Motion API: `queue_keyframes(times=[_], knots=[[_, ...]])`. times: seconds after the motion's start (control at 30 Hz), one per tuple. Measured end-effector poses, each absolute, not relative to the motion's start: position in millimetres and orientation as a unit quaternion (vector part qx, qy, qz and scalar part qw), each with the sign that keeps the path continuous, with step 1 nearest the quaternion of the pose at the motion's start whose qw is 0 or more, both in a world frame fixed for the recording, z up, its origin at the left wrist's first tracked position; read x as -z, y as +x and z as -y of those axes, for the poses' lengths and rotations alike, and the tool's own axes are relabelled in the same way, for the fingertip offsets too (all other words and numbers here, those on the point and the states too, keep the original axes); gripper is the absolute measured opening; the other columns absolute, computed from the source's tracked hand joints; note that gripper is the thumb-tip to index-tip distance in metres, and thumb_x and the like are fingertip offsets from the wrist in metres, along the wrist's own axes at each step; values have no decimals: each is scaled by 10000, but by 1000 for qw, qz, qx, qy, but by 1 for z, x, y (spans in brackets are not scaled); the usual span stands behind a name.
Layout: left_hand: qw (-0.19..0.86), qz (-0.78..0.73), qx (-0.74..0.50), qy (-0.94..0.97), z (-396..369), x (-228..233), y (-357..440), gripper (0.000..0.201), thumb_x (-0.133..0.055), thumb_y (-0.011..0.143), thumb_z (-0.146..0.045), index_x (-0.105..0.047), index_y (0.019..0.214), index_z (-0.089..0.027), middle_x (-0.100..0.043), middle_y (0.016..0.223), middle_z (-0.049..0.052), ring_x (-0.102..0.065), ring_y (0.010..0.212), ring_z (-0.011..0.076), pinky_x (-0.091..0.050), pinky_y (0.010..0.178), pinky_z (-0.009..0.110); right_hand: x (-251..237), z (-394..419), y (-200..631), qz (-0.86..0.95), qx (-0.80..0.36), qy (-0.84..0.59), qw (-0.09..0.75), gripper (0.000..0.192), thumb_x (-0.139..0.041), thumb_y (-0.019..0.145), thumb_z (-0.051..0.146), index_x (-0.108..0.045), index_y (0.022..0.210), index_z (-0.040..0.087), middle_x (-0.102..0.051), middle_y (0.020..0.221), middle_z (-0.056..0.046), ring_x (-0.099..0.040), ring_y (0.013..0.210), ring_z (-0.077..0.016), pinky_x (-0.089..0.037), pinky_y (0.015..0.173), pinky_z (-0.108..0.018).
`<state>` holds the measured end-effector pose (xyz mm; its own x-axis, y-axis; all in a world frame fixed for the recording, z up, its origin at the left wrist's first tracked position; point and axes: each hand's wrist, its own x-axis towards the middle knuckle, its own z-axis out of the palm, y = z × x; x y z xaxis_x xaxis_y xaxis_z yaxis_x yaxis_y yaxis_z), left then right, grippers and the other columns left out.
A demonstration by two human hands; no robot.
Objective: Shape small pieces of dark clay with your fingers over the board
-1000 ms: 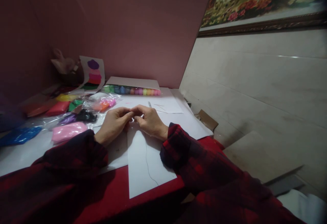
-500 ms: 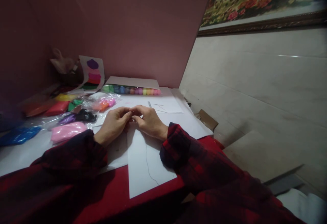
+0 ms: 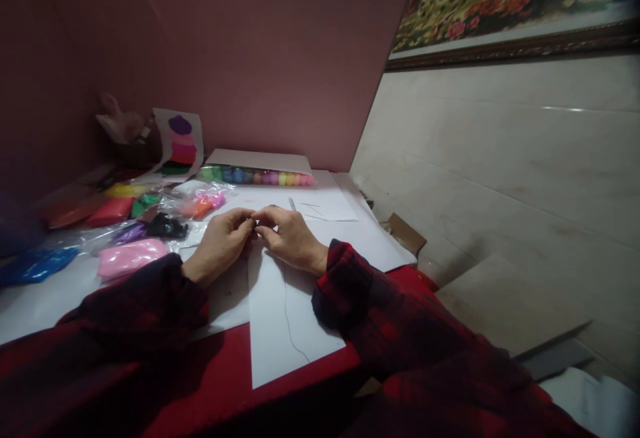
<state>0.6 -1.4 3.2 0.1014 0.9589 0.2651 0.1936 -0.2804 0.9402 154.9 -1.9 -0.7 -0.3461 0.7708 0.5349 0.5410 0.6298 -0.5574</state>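
The left hand [image 3: 220, 241] and the right hand [image 3: 290, 238] are seen meeting fingertip to fingertip at the centre of the view, knuckles up, wrists resting low on a white paper sheet [image 3: 280, 331]. Both sets of fingers are curled in and pinched together at the meeting point; something very small seems to be nipped there, but what it is cannot be told. A thin dark thread [image 3: 289, 321] is seen running from under the right hand toward 6 o'clock, lying in a loose curve on the sheet. Both forearms are covered by dark red checked sleeves [image 3: 360, 291], angled inward from 7 and 5 o'clock.

At 9 o'clock from the hands, a soft pink clay lump [image 3: 131, 257] in clear wrap is lying on the surface [image 3: 40, 305]. Just beyond it, at 10 o'clock, a crinkled clear plastic bag [image 3: 203, 203] with orange and pink pieces inside is seen, with a black lump [image 3: 167, 226] beside it. Red, green and yellow packs are piled farther toward 10 o'clock, and a blue pack [image 3: 37, 263] is at far 9 o'clock.

At 12 o'clock, a long flat box [image 3: 260, 161] is standing open, a row of round coloured balls [image 3: 257, 177] held in it, green through blue to pink. A card with purple, pink and green blobs [image 3: 181, 145] is propped at 11 o'clock. A red cloth [image 3: 220, 378] is showing under the paper at 6 o'clock.
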Motion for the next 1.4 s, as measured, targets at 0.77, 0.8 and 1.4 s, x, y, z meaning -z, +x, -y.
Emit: queue_keyframes(times=[0.77,0.8,1.4], knots=[[391,-435,-542,604,1,-4,1,364,-799,616,-344,-700,905,-148,-706,745,26,-600,580,143,-477,550,265,0,4,154,789,-131,-420,430,151,-622,883,101,-633,1001,196,-716,924,-28,-657,864,-161,-506,840,-310],[390,-436,-539,606,1,-4,1,347,-791,628,-346,-697,896,-147,-693,709,17,-585,553,138,-465,534,264,0,4,154,789,-131,-419,430,143,-621,885,102,-632,991,198,-718,931,-28,-659,874,-161,-506,846,-310],[343,-463,-501,646,3,-6,-1,306,-706,758,-453,-622,633,-186,-582,515,-9,-482,402,108,-363,431,242,0,5,154,801,-121,-409,420,134,-599,910,116,-637,996,211,-718,956,-24,-651,879,-161,-504,855,-311]])
